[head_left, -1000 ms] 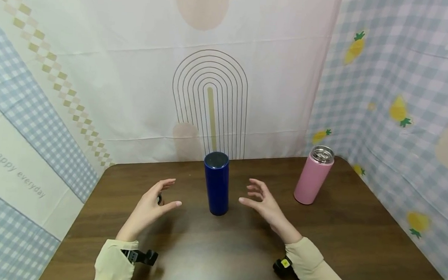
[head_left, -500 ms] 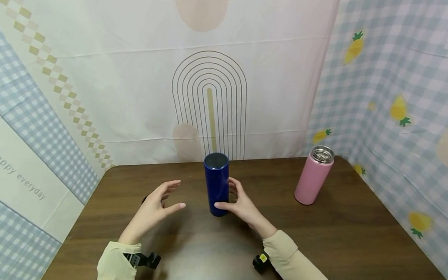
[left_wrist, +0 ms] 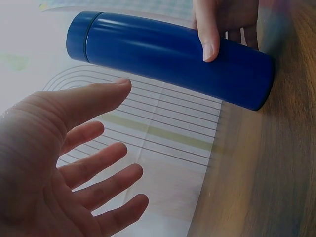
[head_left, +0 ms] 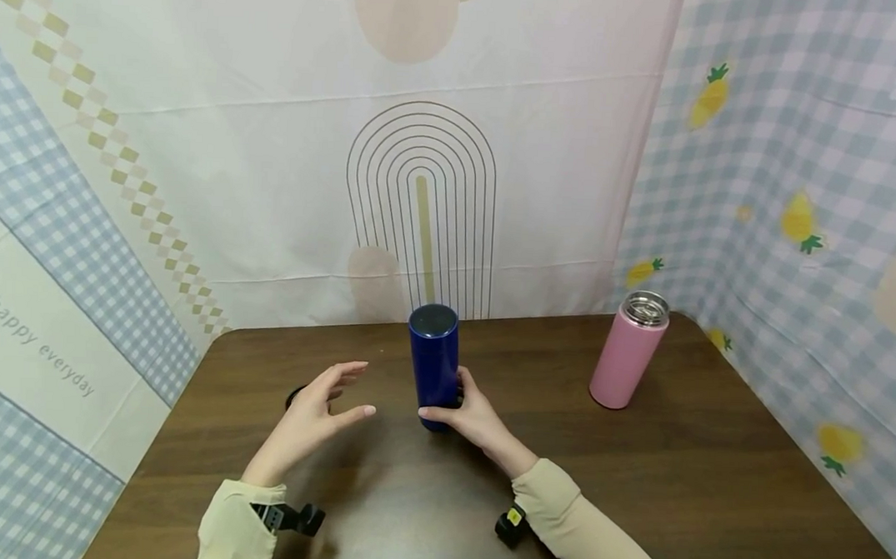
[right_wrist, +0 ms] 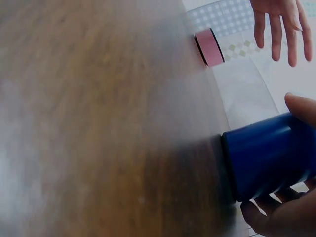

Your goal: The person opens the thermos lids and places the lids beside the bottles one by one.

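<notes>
A dark blue thermos bottle (head_left: 433,362) with a dark top stands upright at the middle of the table. Thumb and fingers of my right hand (head_left: 479,418) grip its lower part from the right; in the right wrist view the fingers (right_wrist: 284,212) curl round the blue bottle (right_wrist: 269,158). To the left, my left hand (head_left: 302,423) hovers apart from the bottle with fingers spread, holding nothing. Behind that hand, mostly hidden, is a dark-edged round piece (head_left: 291,398); the right wrist view shows a short pink cylinder (right_wrist: 210,48) with black edges, like a lid.
A pink thermos bottle (head_left: 628,350) stands upright at the right rear, its steel mouth uncovered. The brown wooden table (head_left: 673,456) ends at a printed cloth backdrop (head_left: 295,181) behind and on both sides.
My right hand has moved left from beside the blue bottle and taken hold of its lower part. The left hand has shifted slightly right. Both bottles stand where they were.
</notes>
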{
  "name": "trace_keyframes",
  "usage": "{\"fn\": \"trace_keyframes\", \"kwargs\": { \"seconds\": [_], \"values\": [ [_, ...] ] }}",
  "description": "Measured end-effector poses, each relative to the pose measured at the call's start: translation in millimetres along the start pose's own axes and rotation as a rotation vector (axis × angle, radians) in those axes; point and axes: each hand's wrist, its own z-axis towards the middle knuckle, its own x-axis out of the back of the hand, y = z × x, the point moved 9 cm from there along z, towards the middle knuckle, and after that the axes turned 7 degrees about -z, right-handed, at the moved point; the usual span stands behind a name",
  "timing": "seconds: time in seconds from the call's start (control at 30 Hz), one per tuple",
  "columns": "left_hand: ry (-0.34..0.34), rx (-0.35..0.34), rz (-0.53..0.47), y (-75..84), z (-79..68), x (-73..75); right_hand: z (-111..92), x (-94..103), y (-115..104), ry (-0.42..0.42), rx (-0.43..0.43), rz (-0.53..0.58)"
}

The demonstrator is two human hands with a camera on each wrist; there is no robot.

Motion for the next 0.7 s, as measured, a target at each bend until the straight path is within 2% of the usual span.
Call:
{"fn": "trace_keyframes", "kwargs": {
  "seconds": [0.4, 0.53, 0.7],
  "values": [
    [-0.011, -0.003, -0.012, 0.6, -0.7, -6.8, 2.3, -0.9, -3.0, -0.017, -0.016, -0.007],
    [-0.044, 0.000, -0.038, 0.3, -0.3, -11.2, 1.0, 1.8, -4.6, -0.003, -0.014, -0.010],
    [-0.047, 0.004, -0.030, 2.0, 0.6, -8.7, -0.6, 11.5, -10.2, 0.036, -0.017, -0.041]
  ]
}}
